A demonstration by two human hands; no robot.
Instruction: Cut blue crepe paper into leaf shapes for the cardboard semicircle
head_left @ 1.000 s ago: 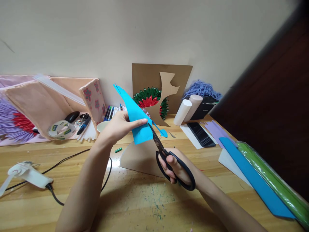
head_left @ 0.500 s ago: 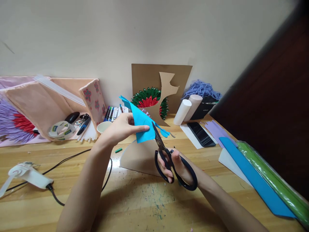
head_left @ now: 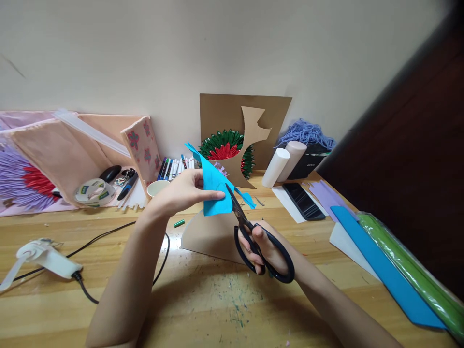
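A folded piece of bright blue paper [head_left: 216,205] is pinched between the thumb and fingers of my left hand [head_left: 183,193], above the table. My right hand [head_left: 266,246] grips black-handled scissors [head_left: 239,212], thumb in one loop and fingers in the other. Their blades lie at the paper's right edge, where a narrow, partly cut strip [head_left: 248,198] hangs off. Beneath the paper, a rounded cardboard piece [head_left: 206,239] lies on the wooden table [head_left: 203,309]; the hands hide part of it.
A white glue gun [head_left: 50,258] with a black cord lies at left. Behind it are clear tape [head_left: 94,192] and a pink box [head_left: 47,159]. Markers [head_left: 174,168] and cut cardboard [head_left: 250,137] stand at the back. A phone [head_left: 300,200] and coloured sheets [head_left: 384,270] lie at right.
The scissor handles have drawn slightly closer together as the blades close at the paper's edge. The left hand keeps its pinch on the paper, and the view has shifted slightly.
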